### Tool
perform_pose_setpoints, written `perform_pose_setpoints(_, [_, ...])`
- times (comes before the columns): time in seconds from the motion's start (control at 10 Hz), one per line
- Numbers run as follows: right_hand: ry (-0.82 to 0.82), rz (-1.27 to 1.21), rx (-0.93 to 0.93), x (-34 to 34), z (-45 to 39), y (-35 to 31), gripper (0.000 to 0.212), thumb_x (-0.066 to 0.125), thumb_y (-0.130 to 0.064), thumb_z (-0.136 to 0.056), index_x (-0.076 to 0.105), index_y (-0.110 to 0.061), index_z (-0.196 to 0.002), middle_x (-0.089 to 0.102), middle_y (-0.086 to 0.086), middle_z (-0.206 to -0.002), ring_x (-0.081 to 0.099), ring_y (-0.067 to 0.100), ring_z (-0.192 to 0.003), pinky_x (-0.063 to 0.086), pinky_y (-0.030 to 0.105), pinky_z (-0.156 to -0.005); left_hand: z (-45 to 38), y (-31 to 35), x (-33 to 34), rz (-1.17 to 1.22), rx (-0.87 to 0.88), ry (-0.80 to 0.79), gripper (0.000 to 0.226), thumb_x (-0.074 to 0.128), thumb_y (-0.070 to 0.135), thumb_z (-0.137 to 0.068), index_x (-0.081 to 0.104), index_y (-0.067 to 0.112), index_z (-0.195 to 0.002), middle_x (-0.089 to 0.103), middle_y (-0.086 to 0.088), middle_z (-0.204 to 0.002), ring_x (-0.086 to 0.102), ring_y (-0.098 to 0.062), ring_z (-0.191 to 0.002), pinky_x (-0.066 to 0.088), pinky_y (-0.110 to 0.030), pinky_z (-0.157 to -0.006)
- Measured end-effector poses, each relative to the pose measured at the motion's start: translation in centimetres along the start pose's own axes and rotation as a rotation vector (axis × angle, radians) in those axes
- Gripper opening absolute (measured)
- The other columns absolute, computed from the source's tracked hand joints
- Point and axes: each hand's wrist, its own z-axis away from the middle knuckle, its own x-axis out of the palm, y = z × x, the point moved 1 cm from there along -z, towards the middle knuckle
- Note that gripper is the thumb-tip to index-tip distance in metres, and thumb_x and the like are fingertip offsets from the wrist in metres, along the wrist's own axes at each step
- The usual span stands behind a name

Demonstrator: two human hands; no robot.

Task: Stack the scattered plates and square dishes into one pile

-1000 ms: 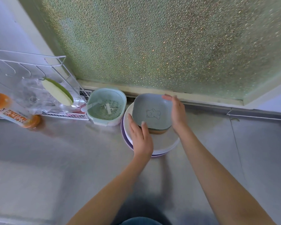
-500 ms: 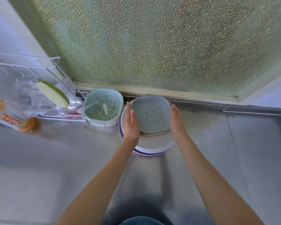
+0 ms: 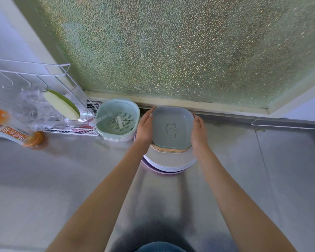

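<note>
A grey-blue square dish with a bear drawing tops a small stack of square dishes, whose tan edges show below it. That stack rests on a pile of round white plates with a purple plate at the bottom. My left hand presses flat against the square stack's left side. My right hand presses against its right side. The two hands clasp the square dishes between them.
A pale green strainer basket stands just left of the pile, touching distance from my left hand. Further left are a white wire rack with a green-edged sponge and an orange bottle. Frosted glass rises right behind the pile.
My left hand moved from the front of the plates up to the square stack's left side. Both hands now clasp the square dishes, which sit slightly further back.
</note>
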Motion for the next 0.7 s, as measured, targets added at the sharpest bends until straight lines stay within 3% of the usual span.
perform_pose_setpoints(0.1, [0.009, 0.019, -0.029, -0.1, 0.1, 0.3, 0.025, 0.034, -0.023, -0.097, 0.058, -0.025, -0.100, 0.062, 0.005, -0.102, 0.054, 0.016, -0.093, 0.045, 0.040, -0.093, 0.6, -0.5, 0.3, 0.030, 0.007, 0.041, 0.036, 0.034, 0.017, -0.100, 0.054, 0.017, -0.130, 0.059, 0.005, -0.114, 0.057, 0.000, -0.093, 0.047, -0.004, -0.067])
perform_pose_setpoints(0.2, [0.032, 0.008, -0.040, -0.1, 0.2, 0.2, 0.025, 0.035, -0.023, -0.097, 0.059, -0.026, -0.103, 0.062, 0.000, -0.103, 0.056, 0.016, -0.096, 0.045, 0.039, -0.094, 0.5, -0.6, 0.3, 0.026, 0.012, 0.052, 0.036, 0.033, 0.016, -0.100, 0.055, 0.016, -0.129, 0.059, 0.006, -0.113, 0.054, 0.005, -0.090, 0.045, 0.001, -0.065])
perform_pose_setpoints(0.3, [0.033, -0.036, -0.006, -0.1, 0.3, 0.0, 0.027, 0.035, -0.021, -0.097, 0.061, -0.028, -0.098, 0.064, 0.001, -0.102, 0.059, 0.019, -0.097, 0.048, 0.039, -0.092, 0.0, -0.8, 0.1, 0.016, -0.017, 0.036, 0.036, 0.036, 0.026, -0.097, 0.059, 0.029, -0.124, 0.061, 0.008, -0.123, 0.055, -0.010, -0.112, 0.047, -0.023, -0.094])
perform_pose_setpoints(0.6, [0.053, -0.013, -0.043, -0.2, 1.3, -0.2, 0.035, 0.031, -0.026, -0.100, 0.056, -0.013, -0.121, 0.057, 0.001, -0.109, 0.051, 0.013, -0.099, 0.038, 0.024, -0.083, 0.6, -0.5, 0.1, 0.033, -0.009, 0.033, 0.035, 0.038, 0.027, -0.099, 0.057, 0.027, -0.127, 0.061, 0.005, -0.122, 0.055, -0.013, -0.110, 0.045, -0.026, -0.092])
perform_pose_setpoints(0.7, [0.023, 0.004, 0.004, -0.5, 1.2, -0.6, 0.039, 0.028, -0.028, -0.101, 0.047, -0.015, -0.133, 0.053, 0.001, -0.126, 0.049, 0.015, -0.114, 0.036, 0.023, -0.092, 0.6, 0.1, -0.5, -0.076, 0.008, 0.010, 0.038, 0.037, 0.029, -0.100, 0.050, 0.027, -0.135, 0.057, 0.005, -0.123, 0.053, -0.013, -0.110, 0.044, -0.019, -0.081])
